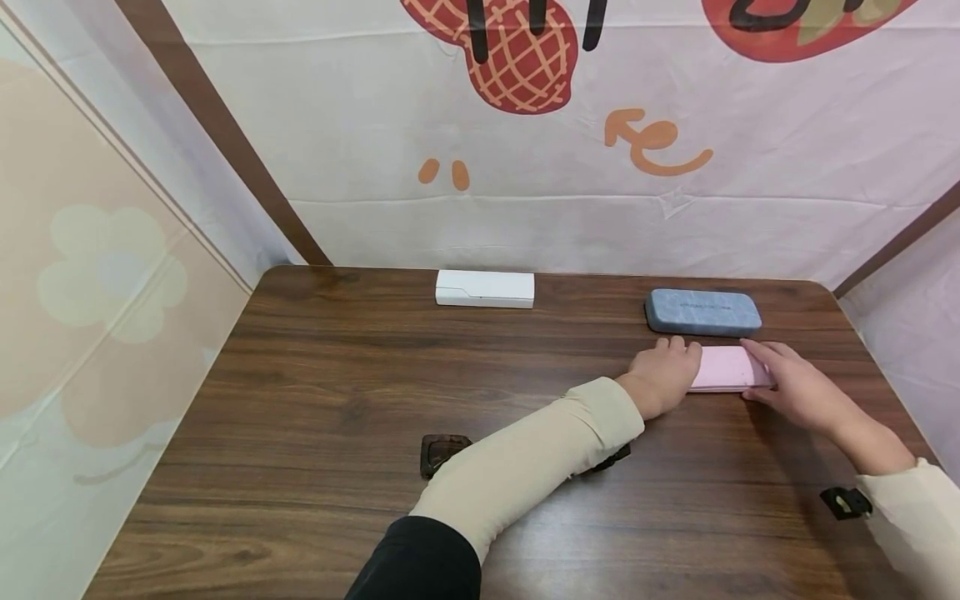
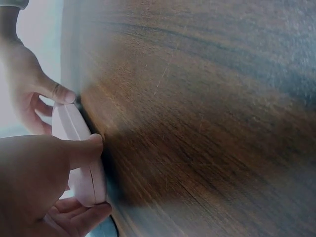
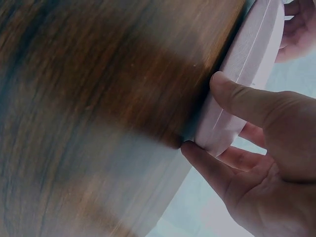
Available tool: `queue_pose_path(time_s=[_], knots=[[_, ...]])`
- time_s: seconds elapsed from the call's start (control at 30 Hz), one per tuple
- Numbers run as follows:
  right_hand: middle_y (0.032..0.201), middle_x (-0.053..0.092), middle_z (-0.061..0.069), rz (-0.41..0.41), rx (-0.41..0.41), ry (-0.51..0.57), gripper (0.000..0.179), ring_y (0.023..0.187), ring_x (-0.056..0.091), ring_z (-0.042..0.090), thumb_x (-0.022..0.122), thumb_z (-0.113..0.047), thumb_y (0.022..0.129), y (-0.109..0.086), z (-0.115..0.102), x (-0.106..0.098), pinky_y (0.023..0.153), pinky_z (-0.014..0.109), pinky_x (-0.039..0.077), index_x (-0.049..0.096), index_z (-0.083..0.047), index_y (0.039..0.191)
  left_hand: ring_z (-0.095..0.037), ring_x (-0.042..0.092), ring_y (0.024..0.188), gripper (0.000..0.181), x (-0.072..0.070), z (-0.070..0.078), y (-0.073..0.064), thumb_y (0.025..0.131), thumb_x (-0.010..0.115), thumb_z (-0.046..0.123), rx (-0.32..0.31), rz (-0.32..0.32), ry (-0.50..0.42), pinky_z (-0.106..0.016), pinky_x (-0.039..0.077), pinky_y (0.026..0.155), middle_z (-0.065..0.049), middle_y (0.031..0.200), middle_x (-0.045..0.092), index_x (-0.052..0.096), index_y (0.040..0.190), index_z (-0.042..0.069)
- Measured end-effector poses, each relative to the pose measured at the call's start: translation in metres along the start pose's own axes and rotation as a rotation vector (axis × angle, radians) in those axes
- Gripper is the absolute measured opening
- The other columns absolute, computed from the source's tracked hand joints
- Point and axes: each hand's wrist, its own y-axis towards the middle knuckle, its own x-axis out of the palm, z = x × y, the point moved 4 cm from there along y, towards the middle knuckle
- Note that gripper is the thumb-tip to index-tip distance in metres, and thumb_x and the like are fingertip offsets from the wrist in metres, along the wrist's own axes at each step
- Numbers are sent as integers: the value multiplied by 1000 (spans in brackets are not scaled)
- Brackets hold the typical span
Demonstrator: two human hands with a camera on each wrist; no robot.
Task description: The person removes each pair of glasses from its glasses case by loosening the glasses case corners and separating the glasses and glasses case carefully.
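Note:
A pink glasses case (image 1: 726, 369) lies at the right of the table, its lid down. My left hand (image 1: 663, 375) grips its left end; in the left wrist view the thumb presses its near side and the fingers curl round the end. Its right end is held by my right hand (image 1: 802, 392), thumb on the near side and fingers round the far side. The right wrist view shows the case's seam (image 3: 242, 74) running along the front. Right behind it sits a blue glasses case (image 1: 702, 312) with small lettering on top.
At the back edge of the wooden table (image 1: 300, 417) stands a white oblong case (image 1: 485, 289). A dark brown mottled frame (image 1: 442, 454), perhaps eyeglasses, is partly hidden under my left sleeve. A printed cloth wall (image 1: 525, 225) rises behind the table.

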Motion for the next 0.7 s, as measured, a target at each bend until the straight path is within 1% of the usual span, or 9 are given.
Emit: queue_pose_path(time_s=[0.3,0.43,0.7], knots=[[127,46,42,-2,23,-5,70,113,52,57,80,2,82,0,1,0,90,70,43,42,19,138,-11,49,122,36,0,1,-2,110,42,21,-8,32,1,-27,55,79,2,131,51,48,146,21],[127,46,43,-5,28,-4,70,113,51,57,80,2,82,0,2,0,90,70,43,42,20,138,-12,49,123,38,0,2,0,110,43,22,-12,22,0,-27,55,80,1,133,51,46,148,20],[128,46,43,-20,39,-2,71,115,50,57,80,0,83,0,2,-1,92,71,41,41,19,140,-12,49,124,41,-1,3,3,108,49,24,-5,3,11,-27,55,79,0,134,50,46,148,20]])
